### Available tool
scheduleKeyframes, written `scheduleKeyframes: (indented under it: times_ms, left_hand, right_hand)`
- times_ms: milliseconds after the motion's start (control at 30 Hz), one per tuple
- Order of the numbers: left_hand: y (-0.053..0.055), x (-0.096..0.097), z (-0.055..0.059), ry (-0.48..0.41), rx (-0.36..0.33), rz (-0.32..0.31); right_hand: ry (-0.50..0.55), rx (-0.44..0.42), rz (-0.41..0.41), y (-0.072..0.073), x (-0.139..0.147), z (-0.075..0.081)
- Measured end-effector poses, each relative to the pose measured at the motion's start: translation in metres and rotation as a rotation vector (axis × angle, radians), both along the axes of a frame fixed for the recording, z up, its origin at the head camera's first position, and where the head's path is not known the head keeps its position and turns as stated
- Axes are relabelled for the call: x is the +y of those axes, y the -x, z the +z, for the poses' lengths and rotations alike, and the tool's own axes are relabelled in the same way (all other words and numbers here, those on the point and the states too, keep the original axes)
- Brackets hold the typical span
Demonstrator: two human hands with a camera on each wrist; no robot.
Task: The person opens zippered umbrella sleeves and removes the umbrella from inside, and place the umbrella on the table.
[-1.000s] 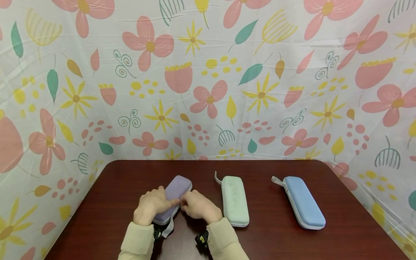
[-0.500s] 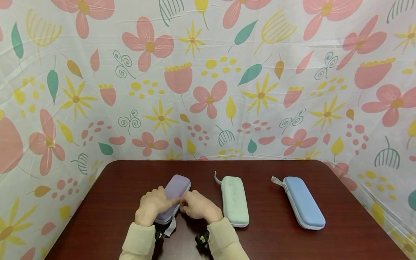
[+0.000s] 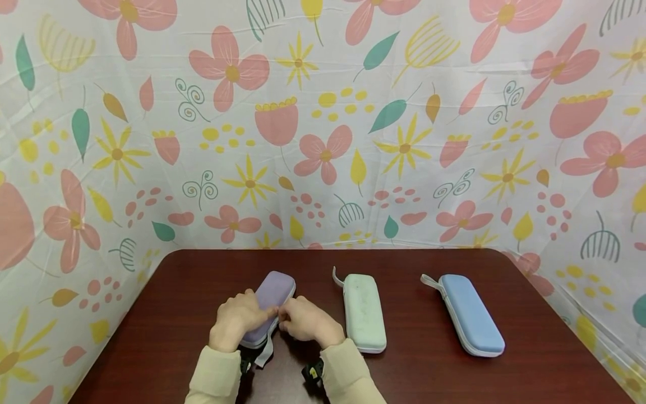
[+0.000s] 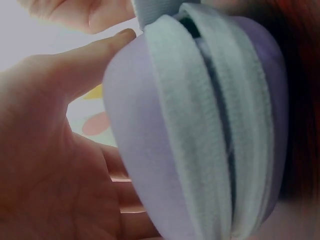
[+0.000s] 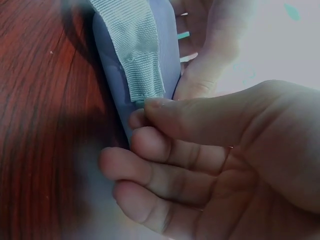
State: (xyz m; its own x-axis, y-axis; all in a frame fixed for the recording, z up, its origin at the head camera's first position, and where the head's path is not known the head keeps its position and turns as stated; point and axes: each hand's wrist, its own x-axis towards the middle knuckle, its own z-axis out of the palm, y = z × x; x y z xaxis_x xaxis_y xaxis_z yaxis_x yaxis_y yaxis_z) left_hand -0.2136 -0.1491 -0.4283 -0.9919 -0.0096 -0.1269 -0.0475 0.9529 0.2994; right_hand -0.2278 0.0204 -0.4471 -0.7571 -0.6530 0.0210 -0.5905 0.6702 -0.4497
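A purple hard-shell zippered case (image 3: 275,287) lies slanted on the table's left half. My left hand (image 3: 241,318) grips it from the left, the thumb across its top and the other fingers along its far side. Beside the right edge, my right hand (image 3: 309,321) pinches the zipper pull between thumb and index finger, where the grey wrist strap (image 5: 137,55) is attached; the pull is mostly hidden by the fingertips. In the left wrist view, the white zipper tapes (image 4: 187,125) at the case's near end stand apart with a dark gap between them.
A mint-green case (image 3: 365,314) lies just right of my right hand, strap toward the back. Farther right is a blue case (image 3: 471,314), also with a strap. The dark red-brown table (image 3: 429,376) ends at a flower-print curtain (image 3: 323,140).
The purple case has turned and shifted very slightly, its far end moving a little left and its strap a little right. Both hands keep nearly the same place and hold.
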Motion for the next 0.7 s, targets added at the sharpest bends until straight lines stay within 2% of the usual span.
scheduleKeyframes:
  times_ms: [133, 267, 500, 700]
  left_hand:
    - [-0.001, 0.0, 0.001, 0.002, 0.001, 0.001]
    - [-0.001, -0.001, 0.002, 0.006, 0.006, 0.006]
    - [0.001, -0.003, 0.002, 0.009, 0.0, -0.012]
    - [0.003, -0.002, 0.003, -0.002, 0.004, -0.066]
  right_hand:
    - [0.017, -0.04, 0.001, 0.001, 0.001, 0.001]
    - [0.082, -0.065, 0.014, 0.004, 0.004, 0.002]
    - [0.204, 0.028, -0.032, 0.008, 0.01, 0.004]
    - [0.282, 0.08, -0.109, 0.011, 0.011, 0.003]
